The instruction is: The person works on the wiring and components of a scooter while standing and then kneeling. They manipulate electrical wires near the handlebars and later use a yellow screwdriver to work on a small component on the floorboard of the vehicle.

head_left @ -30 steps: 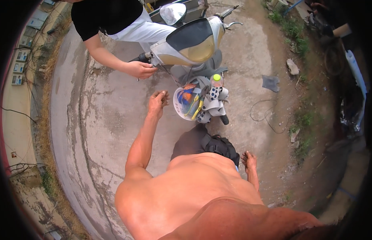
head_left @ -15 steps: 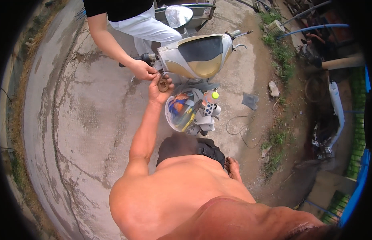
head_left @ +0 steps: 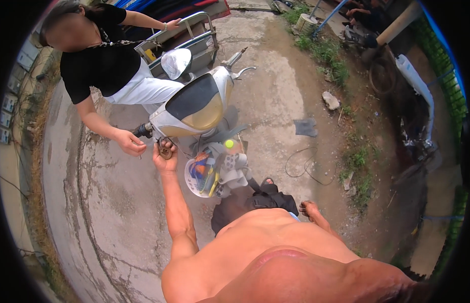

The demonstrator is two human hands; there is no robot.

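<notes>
My left hand [head_left: 166, 160] is raised palm up beside the handlebar end of a silver and gold scooter [head_left: 199, 118]. Its fingers curl around a brown ring-shaped thing [head_left: 165, 150], perhaps a roll of tape. Just to its left, a co-worker's hand [head_left: 131, 143] pinches something small and thin, apart from my hand and close to the black handlebar grip [head_left: 142, 131]. Low beside my right thigh hangs my right hand [head_left: 314, 211], its fingers dirty and loosely apart, with nothing visible in it. A white basket [head_left: 190, 185] of tools and parts stands below the scooter front.
The co-worker in a black top [head_left: 86, 70] stands beyond the scooter, other hand on a metal cart rail [head_left: 194, 20]. A bottle with a yellow-green cap [head_left: 229, 144] is by the basket. Right lie a grey flap [head_left: 305, 127], a thin wire loop [head_left: 308, 169] and a stone [head_left: 331, 101].
The co-worker's hand has drawn away left from my left hand, where they met before. My view has shifted, bringing in more of the co-worker and cart. My left hand still holds the brown ring.
</notes>
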